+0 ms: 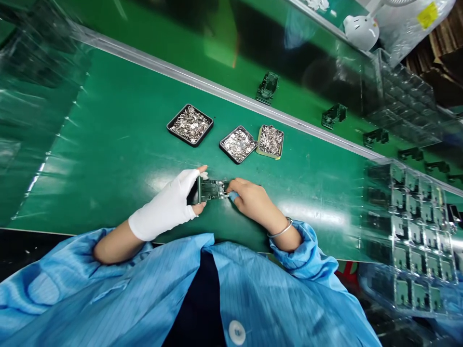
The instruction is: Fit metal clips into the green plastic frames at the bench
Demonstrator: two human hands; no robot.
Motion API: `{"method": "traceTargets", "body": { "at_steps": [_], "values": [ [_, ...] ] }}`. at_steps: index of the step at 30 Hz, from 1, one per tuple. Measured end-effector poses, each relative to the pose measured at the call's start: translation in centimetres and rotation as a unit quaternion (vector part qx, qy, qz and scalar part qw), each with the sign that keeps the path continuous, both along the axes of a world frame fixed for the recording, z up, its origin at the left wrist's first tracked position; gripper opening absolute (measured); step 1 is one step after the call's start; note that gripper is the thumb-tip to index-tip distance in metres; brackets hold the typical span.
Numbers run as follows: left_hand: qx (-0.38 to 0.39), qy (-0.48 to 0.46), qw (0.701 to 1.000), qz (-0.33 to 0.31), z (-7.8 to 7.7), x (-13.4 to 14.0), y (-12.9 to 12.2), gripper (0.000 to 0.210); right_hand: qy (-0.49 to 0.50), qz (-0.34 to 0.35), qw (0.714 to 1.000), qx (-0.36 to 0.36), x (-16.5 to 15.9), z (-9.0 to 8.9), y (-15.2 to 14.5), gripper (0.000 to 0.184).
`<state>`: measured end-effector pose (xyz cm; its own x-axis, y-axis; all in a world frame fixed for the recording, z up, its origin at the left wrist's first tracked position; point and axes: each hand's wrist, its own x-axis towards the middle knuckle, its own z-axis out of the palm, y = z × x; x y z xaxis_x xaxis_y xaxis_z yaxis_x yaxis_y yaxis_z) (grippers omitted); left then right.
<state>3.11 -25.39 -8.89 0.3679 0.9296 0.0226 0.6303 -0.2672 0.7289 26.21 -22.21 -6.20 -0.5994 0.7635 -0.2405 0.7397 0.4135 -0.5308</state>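
Observation:
A dark green, frame-like plastic part is in front of me, just above the table. My left hand, in a white fingerless glove, grips its left end, with thumb and fingers on opposite sides. At the part's right end is my right hand, its fingers closed together and a blue cover on one fingertip. Whatever those fingers pinch is too small or too hidden to make out. Beyond the hands stand three small trays of shiny metal pieces: a left tray, a middle tray and a right tray.
A metal rail crosses the green table. Behind it lie several similar green parts in a row. Clear compartment trays holding green parts are stacked at right. Clear plastic trays stand at left. A white fan base is at back right.

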Motion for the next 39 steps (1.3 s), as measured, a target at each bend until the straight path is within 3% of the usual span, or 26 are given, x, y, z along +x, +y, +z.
{"method": "traceTargets", "body": {
  "at_steps": [2, 5, 10, 15, 18, 20, 22, 23, 25, 27, 28, 32, 36, 39],
  "values": [
    [0.011, -0.001, 1.0, -0.003, -0.1, 0.0, 0.0, 0.069, 0.0, -0.006, 1.0, -0.009, -0.1, 0.0, 0.0, 0.035],
    [0.043, -0.004, 0.999, -0.001, 0.0, 0.1, 0.0, 0.058, 0.081, -0.018, 0.996, -0.019, 0.6, -0.5, 0.4, 0.03],
    [0.13, -0.053, 0.99, 0.027, 0.5, 0.7, -0.4, 0.046, 0.212, -0.096, 0.97, 0.071, 1.3, -1.2, 1.1, 0.013],
    [0.146, -0.081, 0.986, 0.009, 0.8, 0.7, -0.6, 0.064, 0.289, -0.133, 0.948, -0.016, -0.2, -0.7, 0.3, 0.015],
    [0.152, -0.049, 0.987, 0.0, 0.8, 0.7, -0.2, 0.081, 0.238, -0.071, 0.964, 0.097, -1.0, -0.1, -0.7, 0.009],
    [0.159, 0.005, 0.987, 0.011, 0.8, 0.8, 0.4, 0.076, 0.181, 0.018, 0.967, 0.18, -1.1, 0.3, -1.1, 0.008],
    [0.155, 0.053, 0.987, 0.011, 0.8, 1.0, 0.9, 0.065, 0.15, 0.088, 0.963, 0.207, -0.7, 0.8, -0.7, 0.013],
    [0.146, 0.065, 0.987, 0.008, 0.8, 1.1, 1.1, 0.059, 0.145, 0.092, 0.964, 0.205, -0.2, 1.0, -0.1, 0.014],
    [0.124, 0.076, 0.989, 0.006, 0.8, 1.4, 1.2, 0.054, 0.127, 0.014, 0.973, 0.195, 1.3, 1.4, 2.0, 0.016],
    [0.109, 0.088, 0.99, 0.025, 0.7, 1.7, 1.1, 0.053, 0.065, -0.146, 0.968, 0.195, 3.2, 1.6, 4.7, 0.024],
    [0.105, 0.097, 0.989, 0.036, 0.6, 1.9, 1.0, 0.053, 0.024, -0.195, 0.962, 0.192, 4.1, 1.5, 6.0, 0.026],
    [0.12, 0.125, 0.984, 0.045, 0.2, 2.5, 0.6, 0.06, -0.073, -0.203, 0.962, 0.166, 5.6, 0.9, 9.3, 0.03],
    [0.149, 0.106, 0.983, -0.004, 0.2, 2.1, 0.3, 0.087, -0.104, -0.207, 0.958, 0.17, 5.1, 0.2, 9.6, 0.024],
    [0.151, 0.076, 0.986, -0.005, 1.1, 1.3, 0.2, 0.081, -0.091, -0.22, 0.954, 0.181, 5.2, -0.2, 9.5, 0.022]
  ]
}}
